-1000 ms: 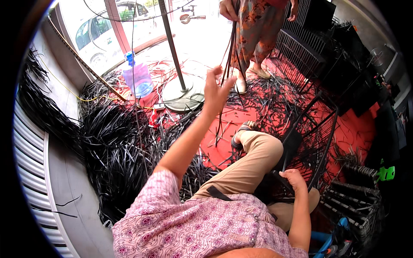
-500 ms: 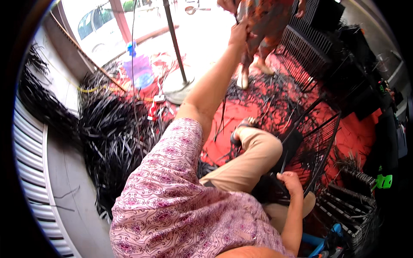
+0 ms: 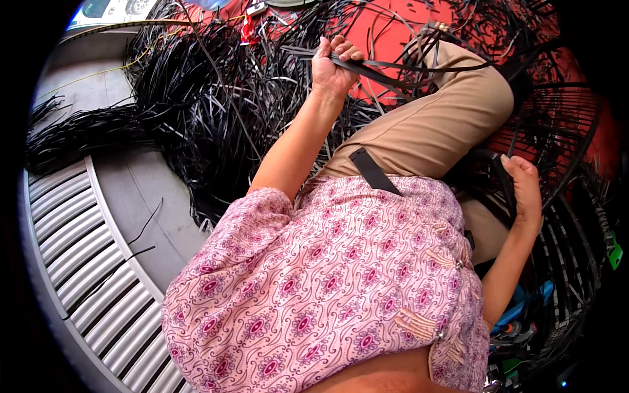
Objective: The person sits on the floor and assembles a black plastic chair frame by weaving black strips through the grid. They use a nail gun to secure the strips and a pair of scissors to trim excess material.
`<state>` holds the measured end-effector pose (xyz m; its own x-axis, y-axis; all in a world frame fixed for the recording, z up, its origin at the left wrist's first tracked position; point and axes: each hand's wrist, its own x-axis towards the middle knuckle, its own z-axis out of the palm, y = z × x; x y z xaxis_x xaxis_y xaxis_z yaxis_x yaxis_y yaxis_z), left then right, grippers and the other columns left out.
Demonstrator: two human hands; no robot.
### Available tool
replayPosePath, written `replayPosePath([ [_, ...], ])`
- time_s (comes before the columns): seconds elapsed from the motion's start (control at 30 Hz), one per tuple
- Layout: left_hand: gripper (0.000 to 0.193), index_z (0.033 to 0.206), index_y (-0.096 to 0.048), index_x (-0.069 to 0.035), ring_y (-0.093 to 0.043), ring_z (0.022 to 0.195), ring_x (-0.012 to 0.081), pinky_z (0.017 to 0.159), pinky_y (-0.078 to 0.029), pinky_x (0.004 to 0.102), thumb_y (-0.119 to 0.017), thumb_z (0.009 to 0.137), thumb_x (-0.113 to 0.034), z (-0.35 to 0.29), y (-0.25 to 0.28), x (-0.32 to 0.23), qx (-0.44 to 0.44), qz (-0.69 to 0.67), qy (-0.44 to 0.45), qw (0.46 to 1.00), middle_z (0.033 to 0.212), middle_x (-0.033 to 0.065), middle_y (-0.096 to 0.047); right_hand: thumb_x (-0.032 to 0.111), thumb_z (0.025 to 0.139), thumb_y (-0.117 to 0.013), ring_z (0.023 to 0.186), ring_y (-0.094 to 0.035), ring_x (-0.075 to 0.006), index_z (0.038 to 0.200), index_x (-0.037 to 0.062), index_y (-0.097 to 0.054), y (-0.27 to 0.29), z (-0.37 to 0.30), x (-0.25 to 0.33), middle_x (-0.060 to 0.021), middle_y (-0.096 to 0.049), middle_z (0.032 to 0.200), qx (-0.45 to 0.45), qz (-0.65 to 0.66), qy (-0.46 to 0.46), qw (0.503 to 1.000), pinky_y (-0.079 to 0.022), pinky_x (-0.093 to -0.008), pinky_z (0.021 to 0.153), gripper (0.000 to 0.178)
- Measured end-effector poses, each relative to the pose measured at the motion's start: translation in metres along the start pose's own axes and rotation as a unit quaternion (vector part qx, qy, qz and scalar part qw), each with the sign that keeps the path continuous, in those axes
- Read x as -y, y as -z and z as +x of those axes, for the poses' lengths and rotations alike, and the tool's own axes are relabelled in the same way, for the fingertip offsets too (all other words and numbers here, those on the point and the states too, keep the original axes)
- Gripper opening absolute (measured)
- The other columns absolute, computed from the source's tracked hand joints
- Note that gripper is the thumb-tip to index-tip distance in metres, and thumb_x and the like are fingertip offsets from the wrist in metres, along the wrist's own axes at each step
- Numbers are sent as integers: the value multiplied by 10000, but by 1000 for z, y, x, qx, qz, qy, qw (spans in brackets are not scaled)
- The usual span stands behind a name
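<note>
My left hand (image 3: 335,72) is closed in a fist around a bunch of flat black strips (image 3: 406,67), held up left of my bent knee. Their lengths stretch rightward over the knee, and short ends poke out on the fist's left side. At the right, my right hand (image 3: 526,185) has thumb and finger pinched together on a thin dark strip (image 3: 515,136), beside a black openwork frame (image 3: 569,98) with closely set bars. The frame leans by my leg, partly hidden by the knee.
A large heap of loose black strips (image 3: 203,111) lies at the left, by a grey ledge (image 3: 160,190) and a ribbed pale panel (image 3: 85,242). Red sheeting (image 3: 386,33) covers the floor ahead. Striped woven pieces (image 3: 570,242) and blue-handled tools (image 3: 524,304) are at the lower right.
My left arm, stretched far forward near another person's hands, has drawn back with the strips. The view has tilted down, and that person is out of sight. My right hand stays by the frame.
</note>
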<state>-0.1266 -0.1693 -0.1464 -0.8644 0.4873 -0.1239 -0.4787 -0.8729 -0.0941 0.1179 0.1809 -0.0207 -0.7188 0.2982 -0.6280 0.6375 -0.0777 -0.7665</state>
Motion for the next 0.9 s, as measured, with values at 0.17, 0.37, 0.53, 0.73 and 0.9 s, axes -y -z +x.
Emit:
replayPosePath([
  [0.17,502,986,-611,-19,-620,798,263,919,-486,502,-335,1041,-435,-9,34,-19,-119,80,-84,986,815,85,-606,160,919,-668,593,-495,14,726,104,-620,-1,-2,5,82,-598,687,0,-16,-3,1000,-375,-162,556,207],
  [0.37,543,1029,-661,-33,-648,963,356,925,-470,548,-336,1031,-468,-9,54,-22,-112,77,-55,989,995,177,-694,150,921,-658,574,-435,18,690,126,-579,1,-1,-1,106,-549,666,-22,-31,-2,999,-332,-171,537,246],
  [0.53,574,1051,-665,-41,-630,1018,368,886,-474,522,-291,1036,-475,-10,67,-36,-177,160,-109,965,1056,191,-688,141,921,-653,574,-426,20,680,129,-569,-12,-7,15,112,-538,655,-32,-19,-16,999,-325,-170,539,256],
  [0.73,588,1035,-633,-35,-645,932,328,852,-507,474,-298,1028,-519,-20,84,-100,-262,274,-226,897,969,164,-691,147,918,-665,578,-445,15,712,113,-606,-8,-6,7,101,-565,673,-39,-19,-8,999,-341,-169,548,217],
  [0.9,598,1003,-629,8,-643,901,340,903,-521,486,-297,1037,-487,-49,103,-154,-298,282,-319,854,943,185,-677,146,918,-666,582,-460,10,705,98,-606,-10,-6,8,86,-584,682,-30,-11,0,999,-352,-166,548,227],
])
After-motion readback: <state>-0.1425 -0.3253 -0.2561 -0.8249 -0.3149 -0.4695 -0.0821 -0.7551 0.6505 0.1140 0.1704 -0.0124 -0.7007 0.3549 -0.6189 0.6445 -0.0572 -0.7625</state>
